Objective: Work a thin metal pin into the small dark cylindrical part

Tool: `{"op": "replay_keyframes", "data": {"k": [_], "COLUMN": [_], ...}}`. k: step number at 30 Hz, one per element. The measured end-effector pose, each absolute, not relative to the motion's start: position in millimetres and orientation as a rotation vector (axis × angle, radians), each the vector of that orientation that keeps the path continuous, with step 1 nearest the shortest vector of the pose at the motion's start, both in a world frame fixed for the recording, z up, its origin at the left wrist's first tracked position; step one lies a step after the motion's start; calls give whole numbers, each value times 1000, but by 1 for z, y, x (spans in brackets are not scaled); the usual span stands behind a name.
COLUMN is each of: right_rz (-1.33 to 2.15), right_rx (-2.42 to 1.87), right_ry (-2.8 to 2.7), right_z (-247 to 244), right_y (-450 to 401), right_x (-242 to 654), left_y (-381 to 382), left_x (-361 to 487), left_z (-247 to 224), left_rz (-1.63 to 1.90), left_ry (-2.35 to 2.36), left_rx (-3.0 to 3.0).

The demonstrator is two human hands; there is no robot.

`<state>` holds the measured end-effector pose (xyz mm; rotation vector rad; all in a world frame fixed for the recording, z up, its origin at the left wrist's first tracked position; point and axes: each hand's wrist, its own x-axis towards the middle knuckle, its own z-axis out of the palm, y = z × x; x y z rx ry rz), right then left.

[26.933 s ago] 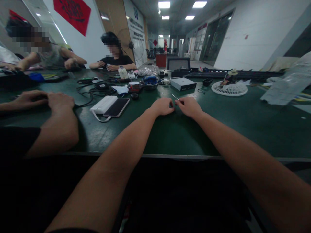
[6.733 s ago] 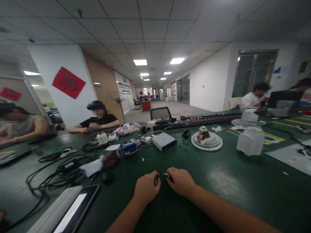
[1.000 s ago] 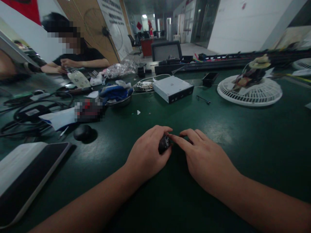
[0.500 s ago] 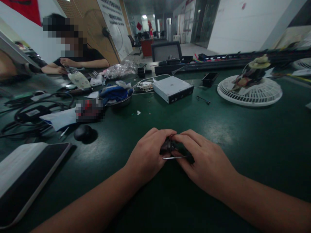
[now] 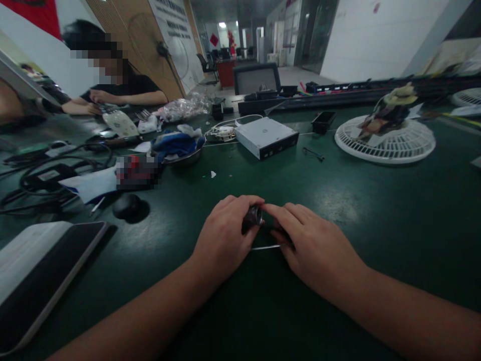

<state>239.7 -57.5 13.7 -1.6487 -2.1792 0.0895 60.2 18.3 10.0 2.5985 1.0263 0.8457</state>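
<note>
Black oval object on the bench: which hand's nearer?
Left. The left hand is nearer, to the right of the black oval object and not touching it. The right hand lies farther right, beyond the left hand.

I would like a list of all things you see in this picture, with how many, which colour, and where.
Table: one, dark green, under everything
Metal box: one, silver, ahead
Fan guard: one, white, far right
Bowl: one, metal, holding blue cloth
Phone: one, black, lower left
Cables: many, black, left
Co-worker: one, black shirt, far left
Cylinder: one, black, in left hand
Pin: one, silver, under right hand
Left hand: one, bare, near centre
Right hand: one, bare, beside it
</note>
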Motion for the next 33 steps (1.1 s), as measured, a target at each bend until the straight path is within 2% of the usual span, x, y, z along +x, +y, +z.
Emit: {"op": "replay_keyframes", "data": {"k": [12, 22, 29, 33], "right_rz": [-66, 72, 196, 241], "right_rx": [-1962, -1657, -1463, -1481], "right_ry": [-2163, -2116, -2017, -1954], "right_z": [17, 15, 16, 14], "right_y": [-58, -56, -57, -57], "right_x": [240, 241, 242, 243], "left_y": [20, 23, 18, 18], "left_x": [63, 62, 62, 61], "left_z": [10, 8, 12, 11], "left_rz": [787, 802, 667, 694], "left_ry": [1249, 1176, 770, 761], "left_rx": [2470, 2442, 2570, 2581]}}
